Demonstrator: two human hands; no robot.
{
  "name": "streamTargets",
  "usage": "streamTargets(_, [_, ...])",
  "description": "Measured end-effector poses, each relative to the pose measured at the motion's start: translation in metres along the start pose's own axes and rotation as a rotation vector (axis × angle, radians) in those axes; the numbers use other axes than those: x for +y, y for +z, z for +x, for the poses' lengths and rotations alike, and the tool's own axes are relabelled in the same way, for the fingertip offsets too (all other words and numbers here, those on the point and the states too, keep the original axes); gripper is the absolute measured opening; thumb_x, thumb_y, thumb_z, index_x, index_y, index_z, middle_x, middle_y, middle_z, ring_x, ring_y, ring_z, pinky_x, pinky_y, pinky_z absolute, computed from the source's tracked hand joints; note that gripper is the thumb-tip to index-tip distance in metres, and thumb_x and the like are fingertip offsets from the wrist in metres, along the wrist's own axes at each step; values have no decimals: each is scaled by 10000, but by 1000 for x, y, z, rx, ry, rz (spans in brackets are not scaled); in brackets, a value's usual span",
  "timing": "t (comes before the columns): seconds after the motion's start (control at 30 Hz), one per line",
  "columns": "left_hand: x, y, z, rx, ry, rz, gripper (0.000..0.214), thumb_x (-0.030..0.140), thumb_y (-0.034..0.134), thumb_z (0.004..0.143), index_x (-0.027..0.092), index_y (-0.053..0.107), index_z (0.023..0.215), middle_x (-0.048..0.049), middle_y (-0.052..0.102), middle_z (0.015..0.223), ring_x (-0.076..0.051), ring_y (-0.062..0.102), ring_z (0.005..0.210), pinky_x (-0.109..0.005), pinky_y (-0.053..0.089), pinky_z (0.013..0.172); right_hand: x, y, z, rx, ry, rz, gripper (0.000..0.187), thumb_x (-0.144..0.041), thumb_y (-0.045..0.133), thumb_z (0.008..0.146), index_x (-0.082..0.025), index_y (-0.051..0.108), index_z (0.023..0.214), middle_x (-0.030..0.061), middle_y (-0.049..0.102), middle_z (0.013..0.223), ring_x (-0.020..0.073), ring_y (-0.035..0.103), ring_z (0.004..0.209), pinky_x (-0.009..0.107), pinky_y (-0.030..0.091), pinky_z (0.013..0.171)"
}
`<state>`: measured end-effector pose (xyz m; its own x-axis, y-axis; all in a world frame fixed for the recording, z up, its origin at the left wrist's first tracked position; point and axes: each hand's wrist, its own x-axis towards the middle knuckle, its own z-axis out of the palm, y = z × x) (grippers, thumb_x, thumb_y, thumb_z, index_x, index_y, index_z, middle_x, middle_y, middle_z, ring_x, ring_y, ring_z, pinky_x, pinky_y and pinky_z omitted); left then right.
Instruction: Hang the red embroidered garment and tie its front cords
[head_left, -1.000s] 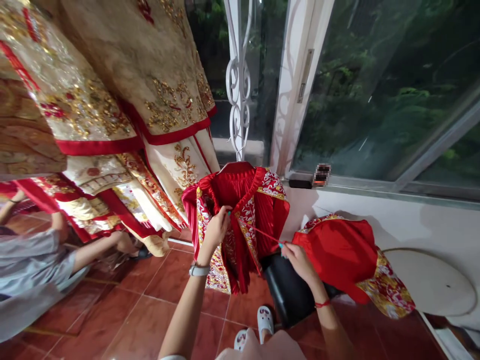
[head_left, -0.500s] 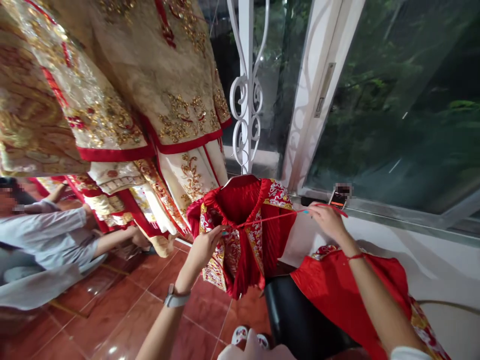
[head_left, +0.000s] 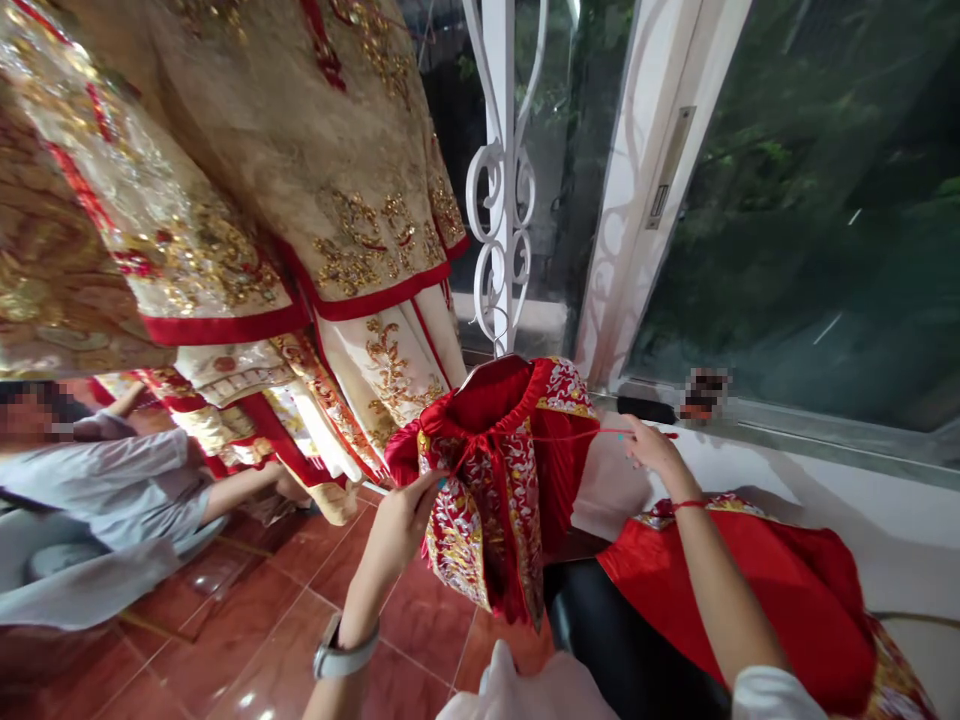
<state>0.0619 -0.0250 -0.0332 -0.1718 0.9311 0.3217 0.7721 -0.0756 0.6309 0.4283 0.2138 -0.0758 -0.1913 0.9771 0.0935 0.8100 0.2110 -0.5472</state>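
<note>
A red pleated skirt [head_left: 517,470] with gold and white embroidered panels hangs from a hanger on the white scrolled window grille [head_left: 501,200]. My left hand [head_left: 405,520] is closed, pinching the skirt's waistband at its left side. My right hand [head_left: 651,445] is closed on a thin red drawstring [head_left: 570,436], which runs taut from the waistband out to the right. A watch sits on my left wrist and a red thread bracelet on my right.
Cream and gold embroidered garments [head_left: 247,190] hang at the upper left. Another red garment [head_left: 757,590] lies over a black stool [head_left: 607,650] at the lower right. A person in grey [head_left: 97,510] crouches at the left on the red tile floor. Small objects rest on the window sill [head_left: 787,440].
My right hand rose from beside the stool up towards the sill, pulling the red drawstring out sideways until taut. My left hand stayed on the waistband. The view tilted upward.
</note>
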Motion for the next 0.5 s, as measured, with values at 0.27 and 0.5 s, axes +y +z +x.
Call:
streamTargets(0.27, [19,-5,16,-29,327,87,293,303,483,977,224,763,1013,-99,668,982,-223,615,898,-352,530,815,-130,34,2,97,-678,-89,432,-204,522,956,-307,577,1372,75,679,1033,230,650,883,349,526,806])
streamTargets(0.5, [-10,-26,63,228,123,7,502,511,616,860,217,639,1267,-108,653,1187,-289,574,1140,-437,491,981,-117,44,36,364,-658,-12,107,-210,571,932,-239,673,926,128,470,1437,347,440,1351,583,375,1119])
